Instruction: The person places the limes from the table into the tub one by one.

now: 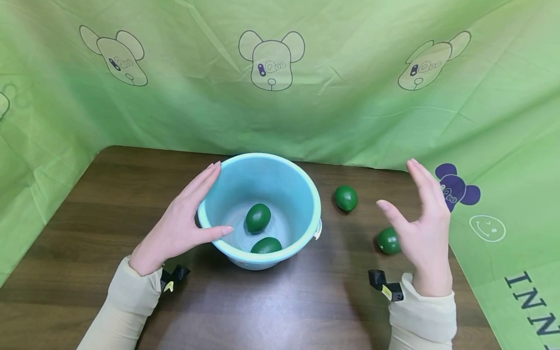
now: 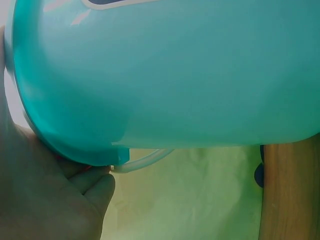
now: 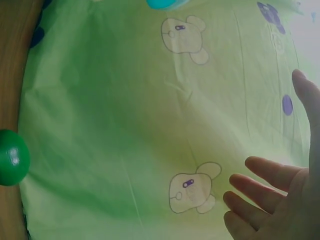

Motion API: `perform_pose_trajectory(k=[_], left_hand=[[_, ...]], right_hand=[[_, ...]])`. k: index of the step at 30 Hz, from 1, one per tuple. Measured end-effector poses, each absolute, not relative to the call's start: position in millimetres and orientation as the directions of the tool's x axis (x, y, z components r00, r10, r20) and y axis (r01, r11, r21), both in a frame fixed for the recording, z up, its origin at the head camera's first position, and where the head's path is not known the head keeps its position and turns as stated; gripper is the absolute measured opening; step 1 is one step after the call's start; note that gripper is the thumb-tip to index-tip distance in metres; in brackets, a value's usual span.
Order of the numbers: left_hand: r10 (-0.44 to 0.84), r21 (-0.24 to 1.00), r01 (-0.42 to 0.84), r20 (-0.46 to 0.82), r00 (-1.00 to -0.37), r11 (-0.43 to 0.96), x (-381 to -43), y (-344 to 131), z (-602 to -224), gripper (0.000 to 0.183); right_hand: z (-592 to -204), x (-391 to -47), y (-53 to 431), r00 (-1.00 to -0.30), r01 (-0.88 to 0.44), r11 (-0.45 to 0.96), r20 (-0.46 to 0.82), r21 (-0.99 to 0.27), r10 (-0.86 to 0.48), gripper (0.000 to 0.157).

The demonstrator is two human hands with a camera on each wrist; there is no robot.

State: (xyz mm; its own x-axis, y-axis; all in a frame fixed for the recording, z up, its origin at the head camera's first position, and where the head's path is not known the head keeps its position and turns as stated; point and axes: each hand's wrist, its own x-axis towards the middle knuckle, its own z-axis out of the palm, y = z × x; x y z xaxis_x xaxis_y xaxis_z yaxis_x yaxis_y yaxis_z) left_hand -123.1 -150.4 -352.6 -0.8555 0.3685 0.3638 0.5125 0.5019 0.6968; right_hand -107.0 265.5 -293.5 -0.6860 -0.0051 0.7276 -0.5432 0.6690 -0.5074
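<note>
A light blue bucket [image 1: 309,235] stands on the brown table in the head view, with two green limes [image 1: 258,218] inside it. My left hand [image 1: 180,227] holds the bucket's left rim, its thumb reaching over the edge; in the left wrist view the fingers bend against the rim beside the handle [image 2: 145,161]. My right hand [image 1: 423,228] is raised at the right, thumb and fingers spread, with nothing in it. One lime [image 1: 388,240] lies partly hidden behind that hand, and another lime [image 1: 346,198] lies between it and the bucket.
Green cloth [image 1: 341,116] with printed bear heads hangs behind the table [image 1: 262,311] and along both sides. A white handle end [image 1: 318,230] sticks out at the bucket's right. Each wrist wears a small black camera [image 1: 385,285].
</note>
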Motion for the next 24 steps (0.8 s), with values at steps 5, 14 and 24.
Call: perform_pose_trajectory(k=[5, 14, 24], left_hand=[[0.369, 0.696, 0.513, 0.364, -0.855, 0.503, -123, -151, -352, 0.107], [0.368, 0.697, 0.511, 0.362, -0.856, 0.503, -123, -151, -353, 0.107], [0.37, 0.69, 0.518, 0.369, -0.852, 0.505, -124, -150, -352, 0.107]], right_hand=[[-300, -112, 278, -0.686, -0.527, 0.679, 0.727, -0.511, 0.014, 0.077], [-307, -118, 296, -0.684, -0.492, 0.69, 0.727, -0.53, 0.071, 0.072], [-305, -116, 300, -0.708, -0.357, 0.741, 0.682, -0.569, 0.183, 0.066]])
